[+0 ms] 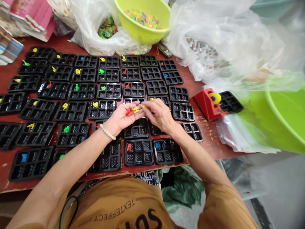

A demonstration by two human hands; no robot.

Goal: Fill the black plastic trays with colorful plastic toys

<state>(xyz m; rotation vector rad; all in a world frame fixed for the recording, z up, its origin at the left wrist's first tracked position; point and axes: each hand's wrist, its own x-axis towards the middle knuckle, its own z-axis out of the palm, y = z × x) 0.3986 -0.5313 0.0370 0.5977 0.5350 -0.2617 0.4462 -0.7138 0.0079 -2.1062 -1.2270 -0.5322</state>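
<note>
My left hand [122, 116] is turned palm up, cupping a few small plastic toy figures, red ones [130, 112] and a yellow one [135, 109]. Close against its fingertips, my right hand [159, 115] pinches another small yellow figure [144, 106] between thumb and fingers. Both hands hover over rows of black plastic trays with square compartments, such as this tray [139, 152] in front. Many trays hold one small figure in a corner compartment: a red figure [129, 147], a blue figure [157, 145], a green figure [66, 129]. My hands partly cover the trays beneath them.
A red tape dispenser [206, 106] stands at the right beside a loose black tray [230, 102]. Behind are a yellow-green basin [143, 31] of small colourful packets and clear plastic bags [228, 41]. Another green basin [283, 117] is at the right edge. A calculator [165, 50] lies at the back.
</note>
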